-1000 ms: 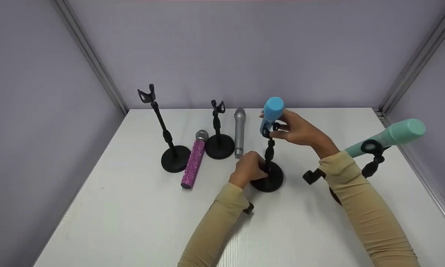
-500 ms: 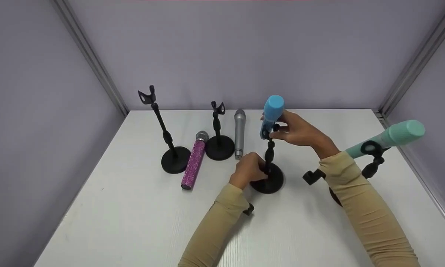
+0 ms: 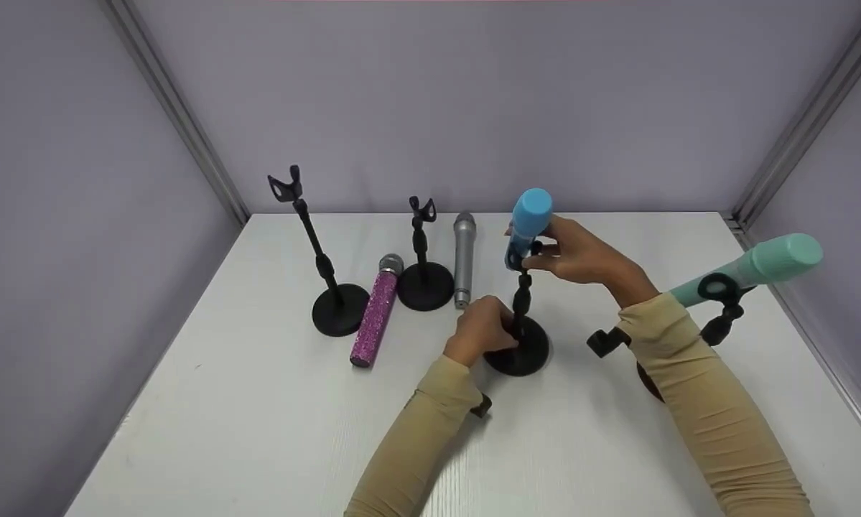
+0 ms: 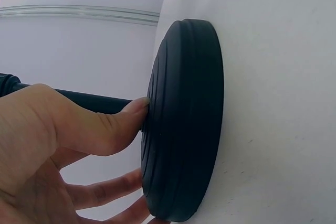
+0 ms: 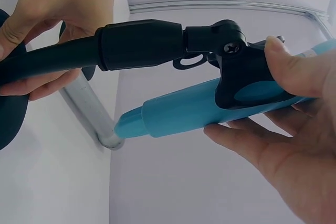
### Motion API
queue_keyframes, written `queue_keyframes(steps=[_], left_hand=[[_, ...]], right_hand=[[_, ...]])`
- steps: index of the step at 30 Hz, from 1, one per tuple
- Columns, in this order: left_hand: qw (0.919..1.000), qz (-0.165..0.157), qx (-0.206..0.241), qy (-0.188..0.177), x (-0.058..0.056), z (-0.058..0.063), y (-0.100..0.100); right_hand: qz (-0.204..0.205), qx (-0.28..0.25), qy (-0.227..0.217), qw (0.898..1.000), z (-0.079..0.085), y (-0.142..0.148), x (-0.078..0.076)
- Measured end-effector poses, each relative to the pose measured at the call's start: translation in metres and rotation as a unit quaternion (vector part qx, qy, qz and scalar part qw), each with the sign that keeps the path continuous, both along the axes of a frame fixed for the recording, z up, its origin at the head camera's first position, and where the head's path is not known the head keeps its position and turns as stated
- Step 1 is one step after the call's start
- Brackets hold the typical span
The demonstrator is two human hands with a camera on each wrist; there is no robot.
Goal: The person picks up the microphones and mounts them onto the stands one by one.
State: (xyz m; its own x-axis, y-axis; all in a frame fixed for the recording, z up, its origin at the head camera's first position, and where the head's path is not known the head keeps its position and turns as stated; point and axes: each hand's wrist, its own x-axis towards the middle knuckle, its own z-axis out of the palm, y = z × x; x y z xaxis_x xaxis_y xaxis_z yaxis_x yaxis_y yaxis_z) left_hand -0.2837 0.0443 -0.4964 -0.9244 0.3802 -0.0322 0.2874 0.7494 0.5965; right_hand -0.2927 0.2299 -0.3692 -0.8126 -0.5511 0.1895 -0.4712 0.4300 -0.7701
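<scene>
My right hand (image 3: pixel 577 250) holds a blue microphone (image 3: pixel 531 212), head end up, in the clip of a black desk microphone stand (image 3: pixel 520 298). In the right wrist view, the thumb presses on the black clip (image 5: pixel 252 82) while the fingers lie along the underside of the blue barrel. The barrel runs through the clip, its narrow tail sticking out past it. Low on the same stand, my left hand (image 3: pixel 482 327) grips the foot of the pole. The left wrist view has its thumb against the pole at the round base (image 4: pixel 184 119), which stands on the table.
A glittery pink microphone (image 3: pixel 375 316) and a silver microphone (image 3: pixel 464 258) lie on the white table (image 3: pixel 258 424). Two black stands with bare clips, a taller one (image 3: pixel 337 309) and a shorter one (image 3: pixel 425 286), stand left. A mint-green microphone (image 3: pixel 768 262) sits in another stand, right, partly behind the sleeve.
The blue microphone tipped slightly upward, then came a little down and right in the clip. Both hands keep nearly the same place on the stand and microphone.
</scene>
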Motion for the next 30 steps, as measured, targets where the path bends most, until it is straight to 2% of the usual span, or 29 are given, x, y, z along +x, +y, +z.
queue_keyframes(steps=[7,16,22,30], left_hand=[[1.0,-0.003,0.008,-0.001,-0.0015,-0.0005,0.0031],[1.0,-0.005,0.0,-0.002,-0.0024,-0.001,0.0048],[1.0,-0.006,-0.003,0.0,-0.005,-0.0008,0.0055],[1.0,-0.009,0.002,-0.002,-0.0028,-0.0016,0.0051]], right_hand=[[-0.01,0.024,0.02,0.999,0.0019,-0.0001,0.0014],[-0.002,0.004,0.044,0.999,-0.0049,-0.003,0.0036],[-0.008,-0.001,0.042,0.999,-0.0062,-0.0019,0.0025],[-0.011,-0.01,0.025,1.0,-0.0077,-0.0017,0.0049]])
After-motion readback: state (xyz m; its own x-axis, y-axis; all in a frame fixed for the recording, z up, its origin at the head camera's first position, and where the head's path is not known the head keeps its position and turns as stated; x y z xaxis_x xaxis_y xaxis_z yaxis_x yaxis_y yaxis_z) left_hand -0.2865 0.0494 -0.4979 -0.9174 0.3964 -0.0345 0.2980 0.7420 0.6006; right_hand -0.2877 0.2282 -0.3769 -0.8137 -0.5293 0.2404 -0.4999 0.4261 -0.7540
